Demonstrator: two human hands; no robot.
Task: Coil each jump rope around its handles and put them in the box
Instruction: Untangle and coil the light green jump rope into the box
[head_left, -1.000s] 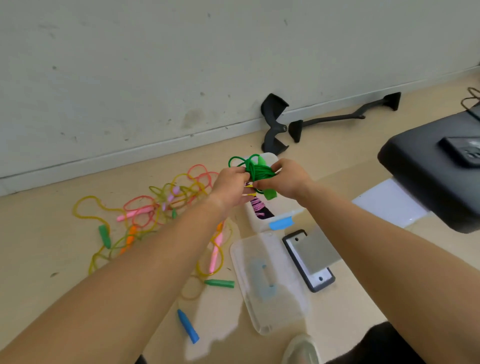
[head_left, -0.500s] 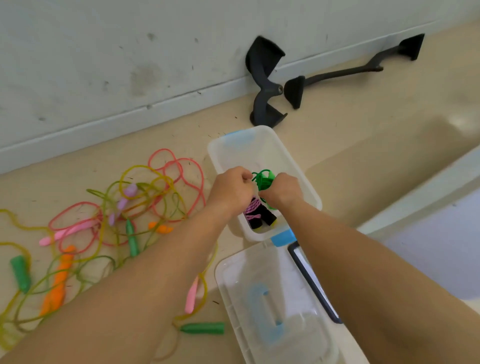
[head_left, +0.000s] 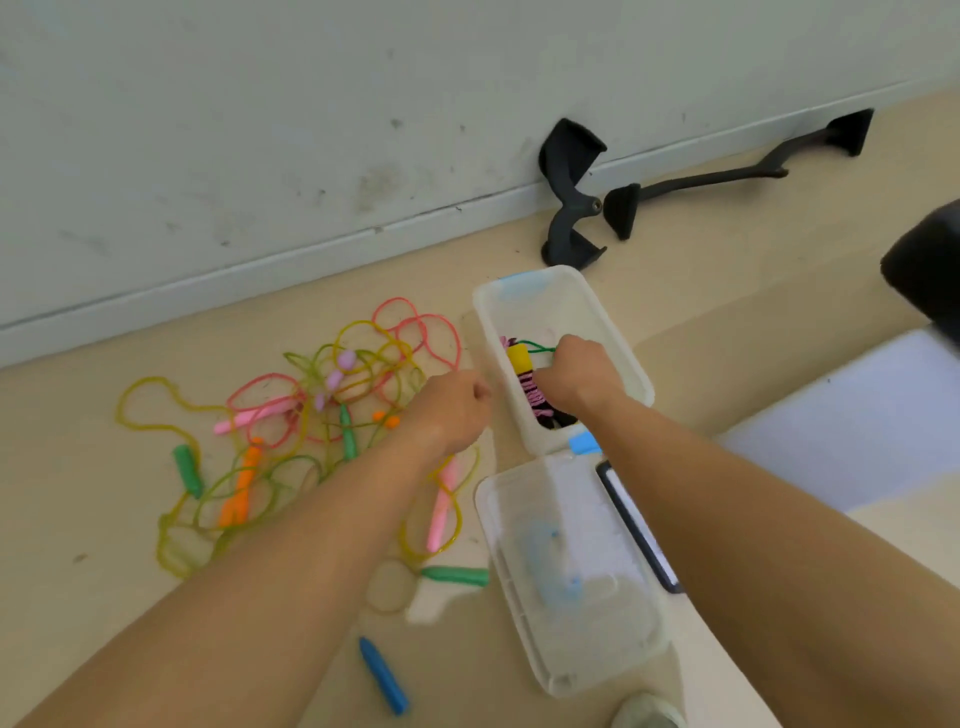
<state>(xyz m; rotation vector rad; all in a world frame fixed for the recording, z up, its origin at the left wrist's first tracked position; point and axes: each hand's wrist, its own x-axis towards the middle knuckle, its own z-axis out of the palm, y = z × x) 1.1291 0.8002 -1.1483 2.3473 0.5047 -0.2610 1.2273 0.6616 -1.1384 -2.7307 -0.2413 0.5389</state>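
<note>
Right hand (head_left: 576, 371), fingers curled on the green rope (head_left: 540, 344), reaches inside the box (head_left: 540, 306) to deposit it; left hand (head_left: 452, 410), fingers curled empty, just beside the box.

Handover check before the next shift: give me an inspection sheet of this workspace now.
Surface: beige floor, dusty specks.
Job's things: open clear plastic box holding a pink rope coiled on black handles; green jump rope also inside; tangle of loose coloured ropes left of it.
Clutter: clear plastic lid, blue handle, dark-framed slab, black plastic brackets.
Grippers: left hand curled beside box, nothing seen in it; right hand grips green jump rope.
Cables: nothing seen.
Surroundings: pale scuffed wall, black cushion, white sheet.
</note>
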